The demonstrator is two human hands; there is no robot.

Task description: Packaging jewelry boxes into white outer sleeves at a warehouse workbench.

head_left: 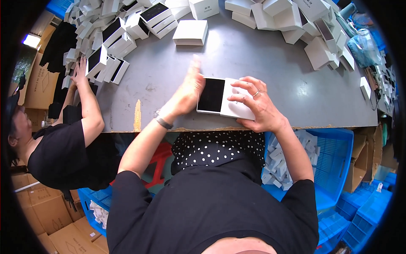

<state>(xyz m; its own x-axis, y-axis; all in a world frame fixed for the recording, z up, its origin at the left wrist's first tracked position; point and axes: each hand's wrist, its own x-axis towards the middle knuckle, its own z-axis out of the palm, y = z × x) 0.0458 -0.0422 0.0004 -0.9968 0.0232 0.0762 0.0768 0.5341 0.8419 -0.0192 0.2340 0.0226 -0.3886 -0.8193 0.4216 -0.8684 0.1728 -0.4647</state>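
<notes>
At frame centre, your right hand (261,105) grips the white box (226,105), probably light, stiff, best held by sides; your left hand (188,92) is open alongside

The right hand (260,106) grips a white rectangular box (223,102), black inside, over the flat grey desk (283,91); the left hand (189,92), blurred, is at the box's left edge.
</notes>
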